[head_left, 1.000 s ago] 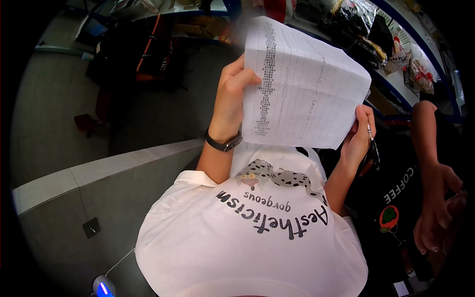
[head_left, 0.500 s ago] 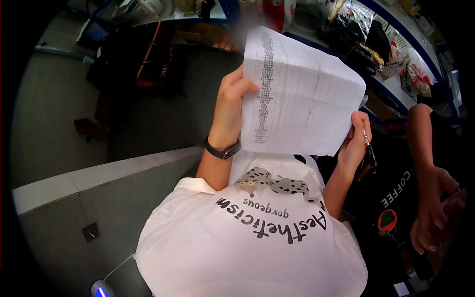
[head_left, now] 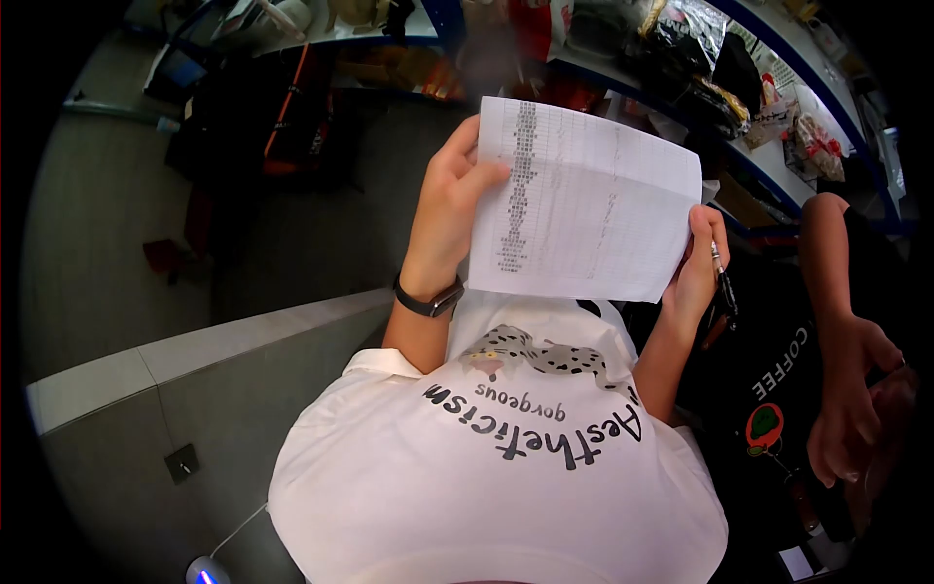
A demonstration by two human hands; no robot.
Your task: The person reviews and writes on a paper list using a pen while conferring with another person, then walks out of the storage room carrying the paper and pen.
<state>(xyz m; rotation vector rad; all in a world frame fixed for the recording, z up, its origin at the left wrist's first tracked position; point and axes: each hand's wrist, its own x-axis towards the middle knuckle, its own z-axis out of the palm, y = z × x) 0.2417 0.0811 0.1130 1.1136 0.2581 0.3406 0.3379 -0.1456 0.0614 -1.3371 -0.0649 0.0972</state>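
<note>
A white printed sheet of paper (head_left: 593, 209) is held up in front of my chest, with a table of small rows and some handwriting on it. My left hand (head_left: 450, 200), a black band on its wrist, grips the left edge, thumb on the front. At the right edge my right hand (head_left: 699, 258) pinches the sheet near its lower corner. A dark pen (head_left: 726, 292) is tucked in the same hand, pointing down. The fingers behind the paper are hidden. A crease runs across the sheet.
Blue-edged shelves (head_left: 778, 161) with bags and packets stand ahead right. Close on my right is a person in a black top (head_left: 749, 389), hands together. A low grey partition (head_left: 224, 341) runs along my left; a lit mouse-like device (head_left: 206, 570) lies at the bottom.
The sheet's top edge has come down and less of its height shows. Both hands keep their hold, with the pen still in the right one. The neighbour's arm has shifted slightly.
</note>
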